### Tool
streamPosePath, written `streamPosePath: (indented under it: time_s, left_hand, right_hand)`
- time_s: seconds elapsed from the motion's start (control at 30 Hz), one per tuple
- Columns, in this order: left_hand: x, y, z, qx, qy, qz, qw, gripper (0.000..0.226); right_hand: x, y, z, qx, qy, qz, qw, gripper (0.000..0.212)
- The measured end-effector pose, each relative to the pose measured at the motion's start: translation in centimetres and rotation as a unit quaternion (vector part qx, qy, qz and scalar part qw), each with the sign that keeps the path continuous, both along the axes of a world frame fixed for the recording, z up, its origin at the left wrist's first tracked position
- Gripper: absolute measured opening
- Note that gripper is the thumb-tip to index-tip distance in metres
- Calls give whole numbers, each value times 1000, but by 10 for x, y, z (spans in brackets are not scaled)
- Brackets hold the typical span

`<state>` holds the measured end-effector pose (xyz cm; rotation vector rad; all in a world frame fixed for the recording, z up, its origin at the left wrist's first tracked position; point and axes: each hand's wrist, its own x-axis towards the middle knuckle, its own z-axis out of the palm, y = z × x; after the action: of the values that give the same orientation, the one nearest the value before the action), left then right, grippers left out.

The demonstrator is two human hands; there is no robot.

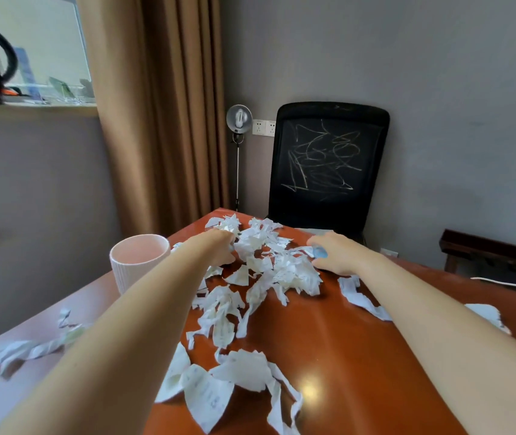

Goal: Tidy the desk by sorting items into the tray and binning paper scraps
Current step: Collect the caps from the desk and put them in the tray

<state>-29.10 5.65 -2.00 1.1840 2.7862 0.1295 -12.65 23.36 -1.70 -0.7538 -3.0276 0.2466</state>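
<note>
A: Where are the scraps [269,265] now?

B: They lie all over the orange desk [360,346]. The thick pile is at the far end, between the two hands. More torn pieces are spread toward the near edge, and some lie on the paler part at the left. None is in a bin, so I judge that the binning is only at its start.

A: And the hands?

B: The left hand [219,246] is on the far left side of the pile, with its fingers bent down into the paper. Its grip is hidden behind the back of the hand, so I cannot tell if it has closed on anything. The right hand [338,255] lies palm down at the right side of the pile. A small blue thing [319,252] shows at its fingertips. I cannot tell if the grip holds it or if it only lies there.

A: How should this step be done well?

B: I think both hands should sweep inward, low on the desk, so the pile is pressed together before it is lifted. Thin pieces slip out easily, so it is better to squeeze from both sides. The blue thing should be kept apart from the paper, because it probably belongs in the tray. I see no tray here.

A: Where could the paper go?

B: A ribbed white cup [139,262] stands just left of the left arm. It may serve as the bin, but I am not sure.
</note>
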Motion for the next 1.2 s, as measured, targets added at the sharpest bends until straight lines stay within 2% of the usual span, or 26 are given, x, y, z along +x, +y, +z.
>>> streamPosePath:
  time_s: [0.3,0.63,0.83,1.2]
  left_hand:
    - [12,-5,3,9,30,-26,999,32]
    - [74,-33,58,49,68,-75,994,41]
    - [127,-44,85,65,49,-121,989,48]
    - [282,-27,129,94,15,-254,963,44]
  right_hand:
    - [7,-9,9,-1,-27,5,1000,42]
    - [69,-35,42,5,11,15,1000,38]
    - [122,-58,71,23,14,43,999,36]
    - [277,-67,127,59,27,29,997,34]
